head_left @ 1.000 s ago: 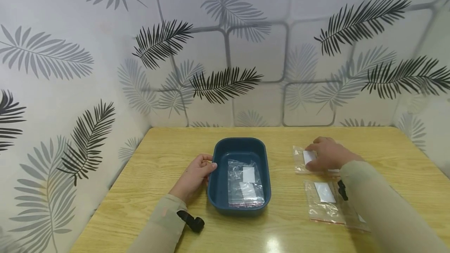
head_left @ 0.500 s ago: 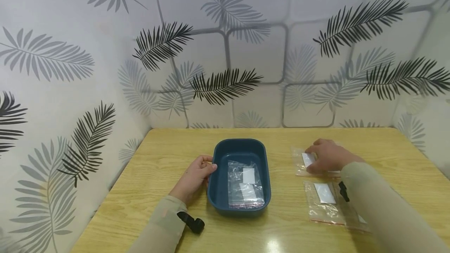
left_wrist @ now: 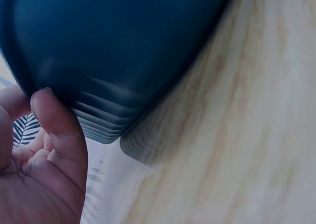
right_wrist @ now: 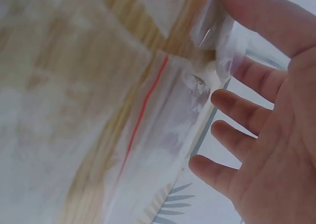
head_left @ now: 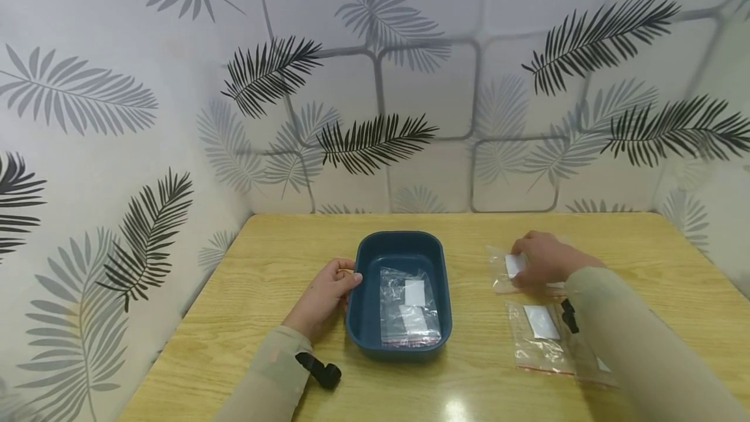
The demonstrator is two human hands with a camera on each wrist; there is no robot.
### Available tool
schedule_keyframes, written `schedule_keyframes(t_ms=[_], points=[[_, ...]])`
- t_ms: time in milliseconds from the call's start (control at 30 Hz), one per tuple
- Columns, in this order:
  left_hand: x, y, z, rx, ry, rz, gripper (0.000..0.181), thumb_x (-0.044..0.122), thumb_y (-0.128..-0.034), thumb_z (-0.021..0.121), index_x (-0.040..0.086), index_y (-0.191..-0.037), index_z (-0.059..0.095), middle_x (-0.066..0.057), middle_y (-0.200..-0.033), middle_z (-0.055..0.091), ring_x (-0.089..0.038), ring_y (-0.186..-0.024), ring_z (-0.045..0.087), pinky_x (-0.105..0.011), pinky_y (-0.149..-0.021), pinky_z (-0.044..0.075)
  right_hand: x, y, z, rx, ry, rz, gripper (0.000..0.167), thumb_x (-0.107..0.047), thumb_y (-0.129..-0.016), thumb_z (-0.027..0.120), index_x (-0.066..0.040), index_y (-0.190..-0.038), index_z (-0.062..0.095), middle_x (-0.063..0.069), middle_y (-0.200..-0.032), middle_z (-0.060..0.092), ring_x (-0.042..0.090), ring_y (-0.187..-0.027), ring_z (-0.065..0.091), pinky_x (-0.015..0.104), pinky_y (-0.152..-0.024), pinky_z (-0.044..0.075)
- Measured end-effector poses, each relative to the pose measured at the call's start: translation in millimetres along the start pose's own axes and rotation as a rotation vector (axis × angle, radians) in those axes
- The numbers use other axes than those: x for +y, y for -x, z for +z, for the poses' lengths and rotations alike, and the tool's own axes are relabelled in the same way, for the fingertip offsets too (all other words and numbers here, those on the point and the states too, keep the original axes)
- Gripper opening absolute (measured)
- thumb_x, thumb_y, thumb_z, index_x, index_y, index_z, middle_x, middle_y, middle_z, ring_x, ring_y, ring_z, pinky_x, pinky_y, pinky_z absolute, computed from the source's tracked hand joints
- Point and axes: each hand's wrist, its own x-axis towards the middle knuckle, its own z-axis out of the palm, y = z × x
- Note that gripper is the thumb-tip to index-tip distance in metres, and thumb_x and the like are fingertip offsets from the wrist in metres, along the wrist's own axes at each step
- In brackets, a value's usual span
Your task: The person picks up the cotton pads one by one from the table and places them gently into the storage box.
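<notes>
At the left wall of the dark blue plastic tray (head_left: 362, 337), my left hand (head_left: 321, 295) grips the rim, its thumb on the side nearest me in the left wrist view. Inside the tray lie clear zip bags (head_left: 392, 298) with white pieces in them. Over on the right, my right hand (head_left: 551, 258) pinches a clear zip bag (head_left: 500, 272) holding a white piece (head_left: 514, 265). In the right wrist view the thumb and index finger meet at the plastic, while the other fingers stay off it. Part of that bag is hidden behind the hand.
Nearer me on the wooden table (head_left: 281, 239) lies another zip bag (head_left: 541, 337) with a white piece and a red seal. Beside it, a further bag (head_left: 592, 366) is partly covered by my right sleeve. A leaf-patterned wall (head_left: 422, 90) stands behind.
The right hand shifts only slightly at the bag, and the bag's white piece tilts a little. The left hand and tray stay in place.
</notes>
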Motion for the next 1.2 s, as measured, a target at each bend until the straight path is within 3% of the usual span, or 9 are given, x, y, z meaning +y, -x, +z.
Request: schedule_keyframes(t_ms=[233,400,700,1200], points=[[0.0,-0.6,-0.5,-0.009,-0.001,0.003,0.038,0.022,-0.102,0.063,0.003,-0.132,0.049,-0.011,-0.088,0.061,-0.018,-0.067,0.055,-0.031,-0.062,0.049,2.6,-0.3,3.4,0.072,0.009,-0.012,0.055,-0.039,-0.07,0.084,-0.003,-0.107,0.064,0.017,-0.111,0.056,0.038,-0.101,0.053,0.059,-0.083,0.049],[-0.2,-0.2,-0.3,-0.002,-0.014,0.002,0.038,0.023,-0.1019,0.063,0.003,-0.132,0.05,-0.01,-0.087,0.061,-0.018,-0.067,0.056,-0.031,-0.062,0.049,0.1,0.5,4.8,0.143,0.045,-0.016,0.056,-0.043,-0.072,0.083,-0.004,-0.107,0.065,0.019,-0.117,0.055,0.04,-0.107,0.053,0.062,-0.085,0.047],[-0.2,-0.8,-0.4,0.001,-0.019,0.001,0.037,0.022,-0.1021,0.063,0.003,-0.132,0.05,-0.009,-0.086,0.06,-0.018,-0.066,0.054,-0.031,-0.061,0.048,-12.3,-3.7,-4.5,0.22,0.003,-0.058,0.06,-0.048,-0.076,0.084,-0.001,-0.108,0.065,0.02,-0.121,0.055,0.04,-0.112,0.051,0.057,-0.093,0.045],[0.1,-0.8,0.6,0.007,-0.025,0.0,0.036,0.022,-0.1029,0.061,0.004,-0.132,0.05,-0.007,-0.084,0.06,-0.018,-0.066,0.054,-0.031,-0.061,0.048,-66.1,-0.4,-21.5,0.232,-0.041,-0.186,0.05,-0.046,-0.076,0.084,-0.008,-0.102,0.066,0.013,-0.119,0.057,0.032,-0.111,0.054,0.051,-0.095,0.046]])
